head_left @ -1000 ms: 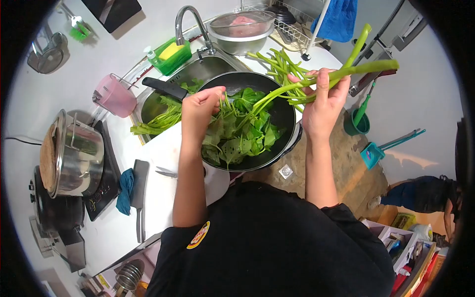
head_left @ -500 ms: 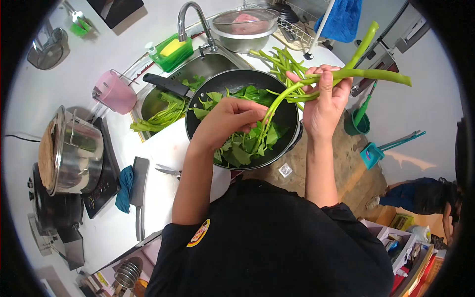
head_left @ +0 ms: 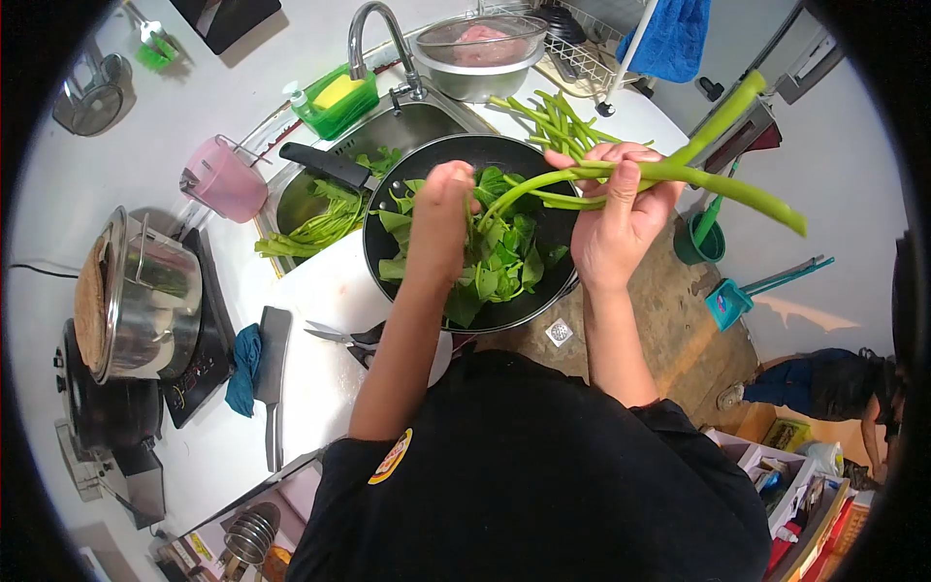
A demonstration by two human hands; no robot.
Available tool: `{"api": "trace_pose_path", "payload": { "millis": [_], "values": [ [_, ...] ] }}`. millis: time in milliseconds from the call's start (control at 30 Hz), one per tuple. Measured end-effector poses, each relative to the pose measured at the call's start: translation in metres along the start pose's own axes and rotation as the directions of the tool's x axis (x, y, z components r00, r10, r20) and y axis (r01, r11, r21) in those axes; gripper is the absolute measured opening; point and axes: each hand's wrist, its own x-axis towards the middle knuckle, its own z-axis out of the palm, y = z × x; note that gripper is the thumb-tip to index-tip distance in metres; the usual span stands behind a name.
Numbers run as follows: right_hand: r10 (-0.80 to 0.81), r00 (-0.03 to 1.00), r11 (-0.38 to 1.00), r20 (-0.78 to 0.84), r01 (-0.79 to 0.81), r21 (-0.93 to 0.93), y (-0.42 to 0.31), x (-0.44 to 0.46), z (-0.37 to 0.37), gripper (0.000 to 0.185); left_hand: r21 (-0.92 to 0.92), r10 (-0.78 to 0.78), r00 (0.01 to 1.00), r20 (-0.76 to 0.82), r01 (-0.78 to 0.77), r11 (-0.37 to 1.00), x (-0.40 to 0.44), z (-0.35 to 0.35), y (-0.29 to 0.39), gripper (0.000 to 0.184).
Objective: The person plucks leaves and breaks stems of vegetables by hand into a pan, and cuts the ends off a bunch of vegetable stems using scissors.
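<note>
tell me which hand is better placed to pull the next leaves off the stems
Probably the left hand: it is over the pan, close to the leaves, whereas the right hand is taken up gripping the stems.

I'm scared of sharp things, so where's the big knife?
In the head view, the big knife lies at left on the white counter, between the blue cloth and the scissors.
</note>
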Motion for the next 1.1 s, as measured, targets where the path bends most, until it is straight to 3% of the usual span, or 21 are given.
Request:
{"api": "trace_pose_path", "payload": {
  "millis": [67,100,200,433,533,633,733,867,900,1033,1100],
  "values": [
    [-0.018,1.000,0.999,0.009,0.018,-0.027,-0.002,0.002,-0.001,0.011,-0.111,-0.032,0.998,-0.060,0.026,0.993,0.010,-0.012,-0.009,0.019],
    [0.014,1.000,0.999,0.003,-0.013,-0.029,-0.001,0.004,-0.002,0.011,-0.047,-0.115,0.992,0.052,0.117,0.992,0.004,-0.017,0.006,0.021],
    [0.202,0.978,0.974,-0.048,-0.195,0.116,0.005,0.007,-0.011,0.011,0.435,0.055,0.946,0.320,-0.198,0.879,0.002,-0.028,0.013,0.021],
    [0.252,0.968,0.944,-0.001,-0.246,0.222,0.004,0.011,-0.010,0.013,0.195,-0.179,0.842,0.509,0.090,0.977,-0.004,-0.025,0.034,0.023],
    [0.214,0.976,0.950,-0.024,-0.203,0.236,0.007,0.010,-0.012,0.014,0.015,-0.300,0.768,0.566,0.354,0.935,-0.007,-0.021,0.036,0.025],
    [0.270,0.963,0.941,-0.022,-0.259,0.220,0.004,0.013,-0.013,0.011,0.068,-0.273,0.807,0.524,0.280,0.958,-0.007,-0.023,0.031,0.025],
    [0.346,0.935,0.872,0.082,-0.352,0.341,0.000,0.017,-0.017,0.007,0.217,-0.162,0.895,0.416,0.075,0.973,-0.009,-0.017,0.038,0.023],
    [0.310,0.937,0.816,0.160,-0.348,0.462,0.005,0.015,-0.021,0.014,0.128,0.015,0.992,0.126,-0.031,0.991,-0.009,-0.003,0.025,0.020],
    [0.358,0.927,0.819,0.107,-0.367,0.441,-0.001,0.014,-0.010,0.019,0.065,0.045,0.997,0.064,-0.049,0.997,-0.007,0.000,0.021,0.019],
    [0.426,0.889,0.750,0.167,-0.451,0.483,0.004,0.006,-0.006,0.025,-0.101,0.057,0.983,-0.173,-0.075,0.992,-0.002,0.005,0.020,0.020],
    [0.429,0.892,0.769,0.138,-0.442,0.462,0.003,0.010,-0.012,0.026,-0.073,0.094,0.977,-0.193,-0.110,0.991,0.004,-0.007,0.026,0.020]
  ]
}}
